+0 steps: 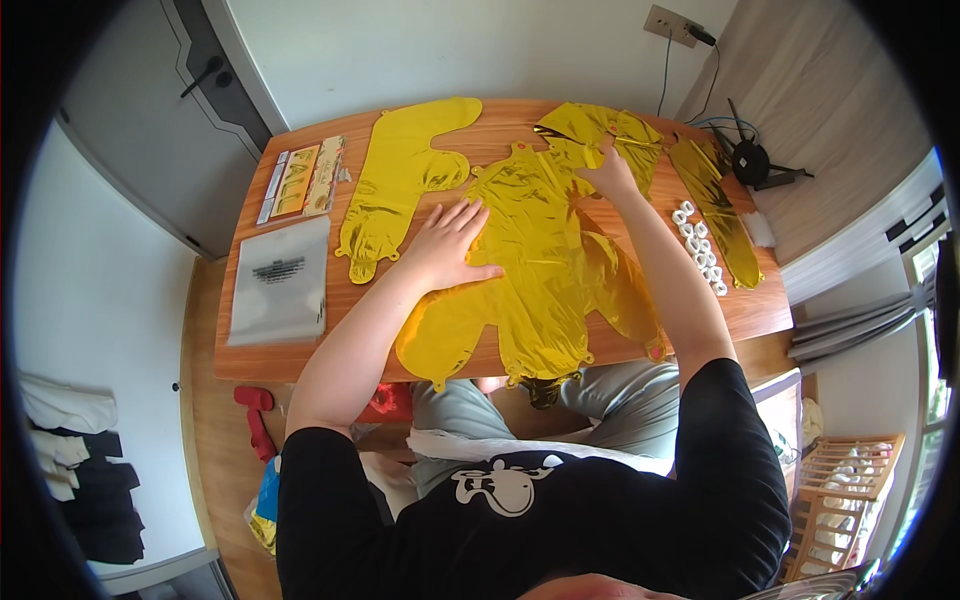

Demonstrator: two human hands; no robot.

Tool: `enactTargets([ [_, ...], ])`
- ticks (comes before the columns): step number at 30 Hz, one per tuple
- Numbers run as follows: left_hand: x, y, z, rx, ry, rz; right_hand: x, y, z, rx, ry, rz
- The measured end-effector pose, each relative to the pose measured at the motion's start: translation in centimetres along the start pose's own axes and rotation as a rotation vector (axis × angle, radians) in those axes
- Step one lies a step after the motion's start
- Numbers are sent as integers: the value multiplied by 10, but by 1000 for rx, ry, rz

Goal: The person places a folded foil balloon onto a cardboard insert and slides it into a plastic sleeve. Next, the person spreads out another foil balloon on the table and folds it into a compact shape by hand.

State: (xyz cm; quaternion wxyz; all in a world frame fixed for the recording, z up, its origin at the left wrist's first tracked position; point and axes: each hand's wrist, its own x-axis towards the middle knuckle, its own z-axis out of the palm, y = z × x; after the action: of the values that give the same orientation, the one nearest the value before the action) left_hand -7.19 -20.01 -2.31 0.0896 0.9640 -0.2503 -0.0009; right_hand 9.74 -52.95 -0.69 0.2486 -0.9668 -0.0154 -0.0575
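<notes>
Head view: at frame centre, the left hand (447, 246) lay flat, fingers spread, on a deflated gold foil balloon (545, 270) covering the wooden table (260, 365). The right hand (607, 172) pinched its upper edge. The foil looked light, crinkly, slippery, best held by edges.

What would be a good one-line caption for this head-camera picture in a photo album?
Left hand flat on a gold foil balloon on the wooden table, right hand pinching its top edge.

Wooden table (262, 352), white walls (420, 50), grey door (150, 110).
</notes>
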Motion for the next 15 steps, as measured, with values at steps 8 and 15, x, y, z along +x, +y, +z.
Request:
enactTargets([
  [8, -6, -5, 2, -1, -2, -17, -12, -39, -4, 334, -35, 133],
  [15, -3, -3, 0, 2, -12, -7, -18, -62, 3, 621, -7, 174],
])
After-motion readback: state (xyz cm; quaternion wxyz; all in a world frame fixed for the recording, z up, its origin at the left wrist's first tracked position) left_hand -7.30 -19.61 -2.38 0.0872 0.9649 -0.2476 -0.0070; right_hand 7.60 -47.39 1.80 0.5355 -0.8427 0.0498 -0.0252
